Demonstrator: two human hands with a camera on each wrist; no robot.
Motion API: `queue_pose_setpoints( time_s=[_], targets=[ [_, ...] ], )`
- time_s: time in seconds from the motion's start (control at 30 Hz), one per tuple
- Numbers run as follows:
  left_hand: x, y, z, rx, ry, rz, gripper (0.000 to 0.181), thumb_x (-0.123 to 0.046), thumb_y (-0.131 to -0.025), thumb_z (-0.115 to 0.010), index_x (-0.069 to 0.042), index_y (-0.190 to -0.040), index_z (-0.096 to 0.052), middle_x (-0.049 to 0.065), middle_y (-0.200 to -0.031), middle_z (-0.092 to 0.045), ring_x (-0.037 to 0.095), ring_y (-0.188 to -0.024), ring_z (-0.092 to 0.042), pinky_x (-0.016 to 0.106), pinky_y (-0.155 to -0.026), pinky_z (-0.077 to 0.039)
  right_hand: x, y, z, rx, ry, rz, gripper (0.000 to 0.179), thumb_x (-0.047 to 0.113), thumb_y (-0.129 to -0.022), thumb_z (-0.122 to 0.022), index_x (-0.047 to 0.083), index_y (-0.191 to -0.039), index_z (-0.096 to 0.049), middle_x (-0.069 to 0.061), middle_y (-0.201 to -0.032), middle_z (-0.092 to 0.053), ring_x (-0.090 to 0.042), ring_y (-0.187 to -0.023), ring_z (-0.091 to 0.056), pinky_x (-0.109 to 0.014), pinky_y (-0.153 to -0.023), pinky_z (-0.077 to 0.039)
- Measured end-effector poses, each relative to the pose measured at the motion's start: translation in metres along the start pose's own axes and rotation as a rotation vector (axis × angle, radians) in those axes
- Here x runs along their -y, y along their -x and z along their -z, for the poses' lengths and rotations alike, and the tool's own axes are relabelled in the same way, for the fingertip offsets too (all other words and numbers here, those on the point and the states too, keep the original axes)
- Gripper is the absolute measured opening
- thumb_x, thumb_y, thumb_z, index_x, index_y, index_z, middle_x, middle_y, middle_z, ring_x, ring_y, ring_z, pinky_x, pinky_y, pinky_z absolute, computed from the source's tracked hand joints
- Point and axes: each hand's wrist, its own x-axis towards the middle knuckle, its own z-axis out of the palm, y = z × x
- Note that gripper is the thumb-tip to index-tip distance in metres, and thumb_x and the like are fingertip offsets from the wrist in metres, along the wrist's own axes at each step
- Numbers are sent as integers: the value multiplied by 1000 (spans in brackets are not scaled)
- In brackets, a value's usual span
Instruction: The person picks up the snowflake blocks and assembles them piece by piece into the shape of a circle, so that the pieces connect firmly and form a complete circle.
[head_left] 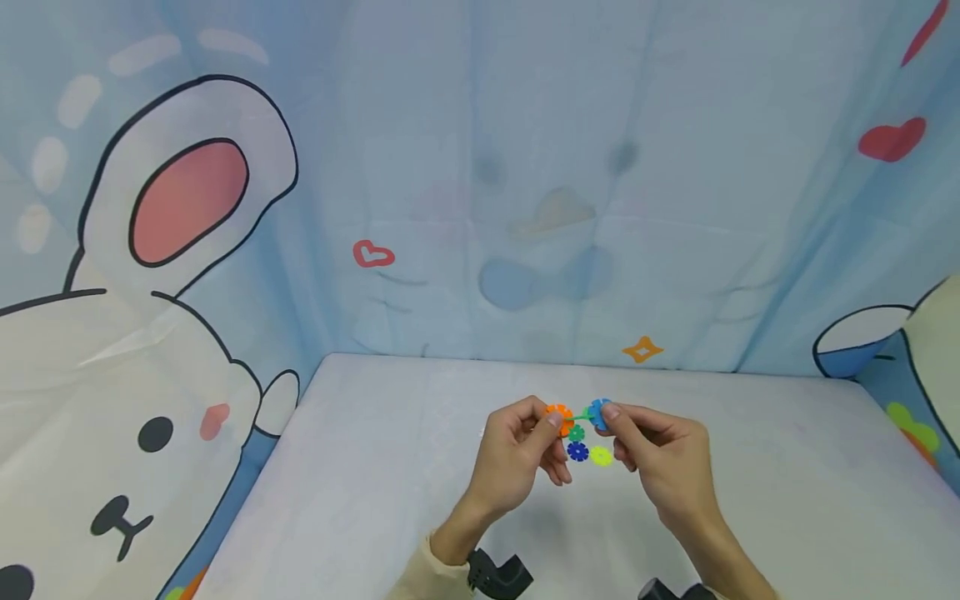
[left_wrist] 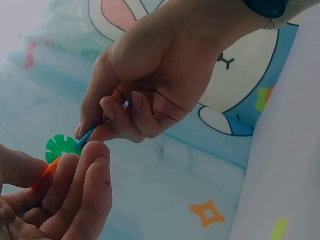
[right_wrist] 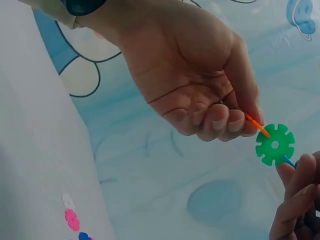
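Both hands hold a joined string of notched plastic discs above the table. My left hand [head_left: 513, 450] pinches an orange disc [head_left: 555, 412] between thumb and fingers. A blue disc [head_left: 597, 413] is pinched by my right hand [head_left: 667, 458]. Between them a green disc [right_wrist: 275, 145] links the two; the orange and blue discs slot into its edge from opposite sides. In the left wrist view the same green disc [left_wrist: 61, 147] appears between the fingertips. Fingers partly cover the orange and blue discs.
Below the hands, a dark blue disc [head_left: 577, 451], a yellow disc [head_left: 601, 456] and another green disc [head_left: 577, 433] show. A pink disc [right_wrist: 72, 220] and a white one [right_wrist: 67, 201] lie on the white table [head_left: 375, 500]. A printed blue curtain [head_left: 420, 167] hangs behind.
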Motion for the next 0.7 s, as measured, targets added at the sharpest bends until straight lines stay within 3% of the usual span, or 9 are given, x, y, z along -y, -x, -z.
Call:
queue_pose_setpoints(
  time_s=[0.27, 0.47, 0.57, 0.7],
  targets=[
    [-2, 1, -6, -12, -21, -89, 29, -13, -112, -53, 11, -96, -58, 39, -79, -65, 3, -60, -72, 41, -59, -66, -2, 4, -3, -34, -113, 111, 10, -4, -99, -70, -11, -99, -76, -2, -74, -73, -10, -52, -49, -27, -41, -37],
    [-1, 3, -9, -28, -49, -131, 25, -12, -111, -54, 8, -98, -62, 34, -77, -67, 4, -61, -72, 48, -59, -65, -4, 4, -2, -1, -141, 244, 10, -12, -97, -67, -11, -97, -77, -1, -75, -71, -9, -52, -50, -29, -40, -34],
    [0, 2, -9, -31, -48, -135, 25, -11, -110, -55, 9, -98, -63, 34, -77, -67, 4, -61, -72, 45, -59, -66, -3, 2, 1, 14, -110, 279, 11, -14, -96, -67, -10, -95, -77, 1, -73, -69, -9, -53, -49, -30, -41, -35],
    [5, 0, -7, -34, -66, -84, 25, -12, -109, -58, 8, -97, -66, 34, -81, -69, 9, -62, -74, 33, -62, -66, -2, 0, 3, -17, 5, 212, 11, -7, -96, -71, -6, -105, -79, 3, -71, -67, -10, -53, -52, -27, -42, -39]
  ],
)
